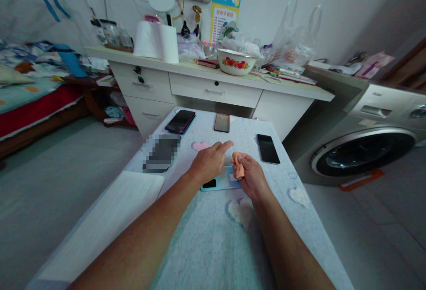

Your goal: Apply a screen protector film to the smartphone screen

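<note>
My right hand (254,176) is closed on a small, crumpled orange cloth (239,172), pinched between thumb and fingers. To its left is my left hand (209,163), palm down, with a finger stretched out toward the right; the other fingers are partly hidden and nothing shows in it. Under both hands a phone with a light blue case (221,182) lies back up on the table, its dark camera block at the left end. My hands cover part of it.
Around the cloth-covered table (206,245) lie a black phone (268,149), a dark phone (180,121), a brown-edged phone case (222,122) and a blurred-out dark object (162,153). A white desk (213,88) stands beyond, a washing machine (362,134) at right.
</note>
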{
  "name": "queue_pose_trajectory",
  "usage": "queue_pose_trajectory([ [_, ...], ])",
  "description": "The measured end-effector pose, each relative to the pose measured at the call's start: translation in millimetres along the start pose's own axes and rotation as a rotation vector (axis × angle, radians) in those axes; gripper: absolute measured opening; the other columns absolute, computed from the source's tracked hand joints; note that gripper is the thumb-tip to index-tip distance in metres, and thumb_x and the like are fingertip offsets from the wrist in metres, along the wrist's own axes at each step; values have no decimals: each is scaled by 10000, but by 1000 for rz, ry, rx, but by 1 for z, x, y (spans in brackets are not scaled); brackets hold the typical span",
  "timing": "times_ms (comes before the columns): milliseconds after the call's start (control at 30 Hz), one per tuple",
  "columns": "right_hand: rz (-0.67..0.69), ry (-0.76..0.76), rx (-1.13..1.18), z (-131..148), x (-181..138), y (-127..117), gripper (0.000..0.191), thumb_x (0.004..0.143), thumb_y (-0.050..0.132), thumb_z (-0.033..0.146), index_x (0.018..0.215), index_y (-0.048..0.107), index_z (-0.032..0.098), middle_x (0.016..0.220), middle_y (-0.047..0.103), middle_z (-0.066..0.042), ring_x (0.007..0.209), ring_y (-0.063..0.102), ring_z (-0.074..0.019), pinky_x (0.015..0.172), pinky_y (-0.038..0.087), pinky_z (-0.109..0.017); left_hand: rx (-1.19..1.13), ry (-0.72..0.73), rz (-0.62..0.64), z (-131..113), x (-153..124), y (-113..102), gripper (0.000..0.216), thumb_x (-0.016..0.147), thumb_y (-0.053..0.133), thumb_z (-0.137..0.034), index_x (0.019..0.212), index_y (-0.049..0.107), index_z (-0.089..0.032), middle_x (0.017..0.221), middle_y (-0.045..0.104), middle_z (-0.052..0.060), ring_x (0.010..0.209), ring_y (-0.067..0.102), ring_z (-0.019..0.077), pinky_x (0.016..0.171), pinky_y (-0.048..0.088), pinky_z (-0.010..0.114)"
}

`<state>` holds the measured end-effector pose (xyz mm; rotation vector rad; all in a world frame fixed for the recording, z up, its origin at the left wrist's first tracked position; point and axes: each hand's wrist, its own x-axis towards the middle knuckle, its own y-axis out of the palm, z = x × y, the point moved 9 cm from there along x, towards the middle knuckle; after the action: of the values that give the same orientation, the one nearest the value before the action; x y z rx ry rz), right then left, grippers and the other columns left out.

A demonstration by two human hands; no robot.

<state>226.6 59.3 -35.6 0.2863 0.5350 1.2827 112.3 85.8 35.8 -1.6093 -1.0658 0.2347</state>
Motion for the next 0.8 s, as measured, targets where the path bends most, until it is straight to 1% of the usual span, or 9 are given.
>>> queue_pose_trajectory([
  [167,0,-7,0,2,-1,0,244,649,740,296,811,613,166,656,631,-2,484,492,-81,413,358,-174,-2,-10,13,0,0,0,447,885,451,-155,1321,425,-251,1137,616,56,1045,615,197,897,501,321],
  [333,-2,-4,-2,2,-1,0,239,651,738,289,811,610,165,663,635,-2,487,498,-80,415,361,-173,6,-3,-27,-4,0,-6,497,893,432,-151,1375,375,-254,1132,609,57,1026,616,191,879,504,317],
  [600,-16,-4,-3,2,-1,-1,254,639,741,292,809,603,163,654,634,3,484,503,-76,411,362,-162,-26,-6,-83,-1,0,-11,449,889,432,-149,1330,426,-230,1161,611,66,1055,610,190,907,498,320],
  [800,-21,-6,-1,3,-1,-2,230,638,737,290,785,610,168,655,636,-1,483,504,-76,417,373,-168,10,-13,-41,-2,-1,-8,481,891,428,-150,1359,399,-259,1134,615,55,1016,624,187,882,503,317],
])
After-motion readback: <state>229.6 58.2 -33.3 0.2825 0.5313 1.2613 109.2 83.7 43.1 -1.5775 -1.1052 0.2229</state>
